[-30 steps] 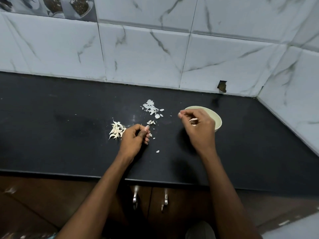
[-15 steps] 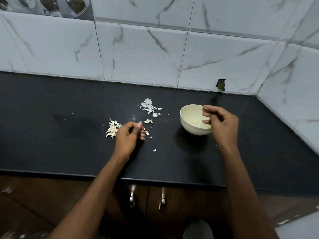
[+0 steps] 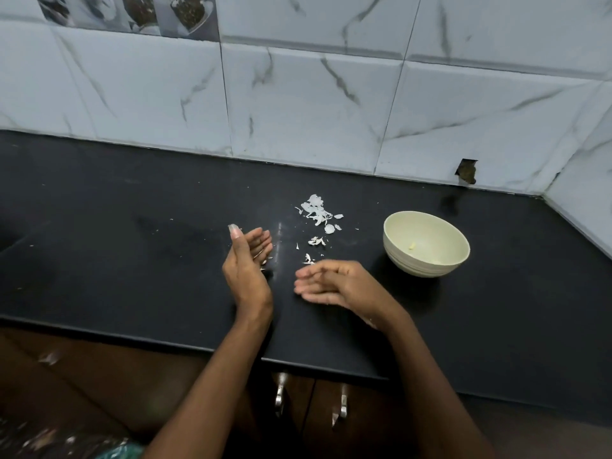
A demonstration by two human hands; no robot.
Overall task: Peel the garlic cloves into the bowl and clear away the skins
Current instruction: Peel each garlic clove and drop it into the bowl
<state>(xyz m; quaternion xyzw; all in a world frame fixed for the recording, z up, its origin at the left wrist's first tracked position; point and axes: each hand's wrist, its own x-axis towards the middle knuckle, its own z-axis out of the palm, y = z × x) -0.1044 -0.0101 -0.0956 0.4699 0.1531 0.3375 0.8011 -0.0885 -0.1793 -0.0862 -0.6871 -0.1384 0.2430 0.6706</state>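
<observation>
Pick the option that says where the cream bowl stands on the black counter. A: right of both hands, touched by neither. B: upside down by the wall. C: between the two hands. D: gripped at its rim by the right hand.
A: the bowl stands upright, right of the right hand and left hand, clear of both.

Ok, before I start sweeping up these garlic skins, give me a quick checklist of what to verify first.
1. Bowl upright and clear of the sweep path: ok, it stands to the right, apart from the skins.
2. Peeled garlic in the bowl: ok, small pale pieces show inside.
3. Left hand free to sweep: ok, open, edge-on to the counter.
4. Right hand empty: ok, fingers relaxed.
5. Skins gathered: not ok, scattered.
6. Unpeeled cloves left: cannot tell.
</observation>
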